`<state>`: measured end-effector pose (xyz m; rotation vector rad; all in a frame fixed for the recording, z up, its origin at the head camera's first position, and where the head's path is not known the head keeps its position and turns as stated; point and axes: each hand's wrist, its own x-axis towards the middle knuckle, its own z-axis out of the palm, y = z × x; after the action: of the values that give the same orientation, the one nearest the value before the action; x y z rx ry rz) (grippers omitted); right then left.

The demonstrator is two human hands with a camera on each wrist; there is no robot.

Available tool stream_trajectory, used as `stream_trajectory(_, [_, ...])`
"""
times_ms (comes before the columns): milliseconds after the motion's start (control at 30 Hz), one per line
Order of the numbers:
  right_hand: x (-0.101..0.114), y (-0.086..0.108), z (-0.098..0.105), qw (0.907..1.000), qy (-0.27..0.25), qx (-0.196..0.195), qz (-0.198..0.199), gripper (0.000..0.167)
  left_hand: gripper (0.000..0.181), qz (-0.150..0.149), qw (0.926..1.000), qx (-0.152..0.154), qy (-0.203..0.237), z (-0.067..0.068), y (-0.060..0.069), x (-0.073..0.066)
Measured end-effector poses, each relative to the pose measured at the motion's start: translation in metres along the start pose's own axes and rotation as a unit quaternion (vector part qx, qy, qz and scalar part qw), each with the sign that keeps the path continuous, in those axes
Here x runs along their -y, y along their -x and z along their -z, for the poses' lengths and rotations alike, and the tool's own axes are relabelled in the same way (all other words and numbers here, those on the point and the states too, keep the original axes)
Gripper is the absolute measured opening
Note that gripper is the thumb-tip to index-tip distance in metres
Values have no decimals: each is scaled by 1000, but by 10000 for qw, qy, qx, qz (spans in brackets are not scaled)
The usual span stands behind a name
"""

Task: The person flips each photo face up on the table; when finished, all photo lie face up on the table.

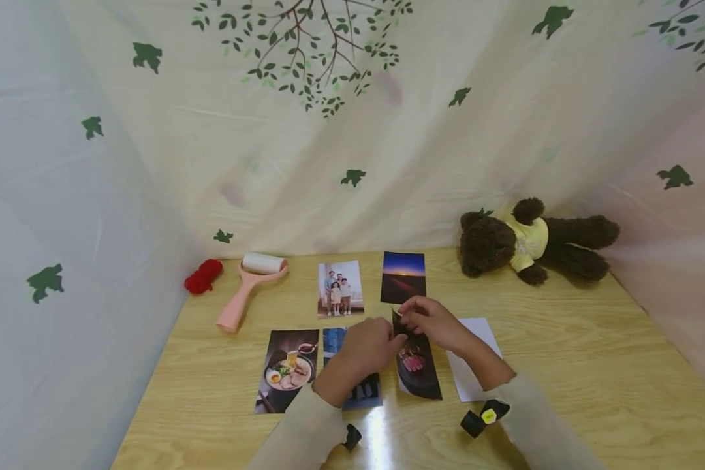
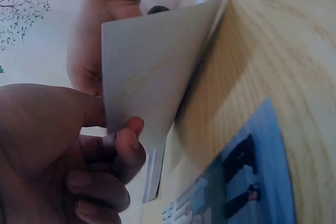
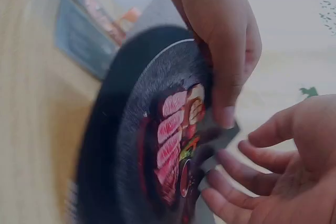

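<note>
A photo of sliced meat on a dark plate [image 1: 414,362] stands tilted off the table, its pale back [image 2: 152,66] facing the left wrist view. My left hand [image 1: 369,346] pinches its edge between thumb and curled fingers. At the same photo's upper end is my right hand [image 1: 437,323]; in the right wrist view its fingers [image 3: 239,174] are spread and touch the edge, the thumb standing apart from it. Under my left forearm lies a blue photo [image 1: 364,395], partly hidden. A white card [image 1: 472,365] lies beneath my right wrist.
A ramen photo [image 1: 288,372] lies at the left, with a family photo [image 1: 341,287] and a sunset photo [image 1: 403,277] farther back. A pink lint roller [image 1: 243,294] and a red bundle [image 1: 203,277] sit back left. A brown teddy bear [image 1: 487,245] lies back right by the curtain.
</note>
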<state>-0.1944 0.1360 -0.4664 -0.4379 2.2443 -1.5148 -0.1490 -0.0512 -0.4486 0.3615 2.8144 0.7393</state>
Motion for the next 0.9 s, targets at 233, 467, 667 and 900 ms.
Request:
stream_trajectory(233, [-11,4,-5,9960,803,236,320,23,43,431,9918,147,-1197,-7,2,1])
stream_trajectory(467, [-14,4,-5,9956,669,224,618,23,43,626,9856,142,-1562,-10,1,3])
stream_trajectory(667, [-19,20,16,9967,645,-116,489,27,36,551,9855,137,-1601,-11,2,1])
stream_trajectory(900, [-25,57,74,9753,2098,-686,-61,35,29,-148,9891,44,-1467,-14,2,-16])
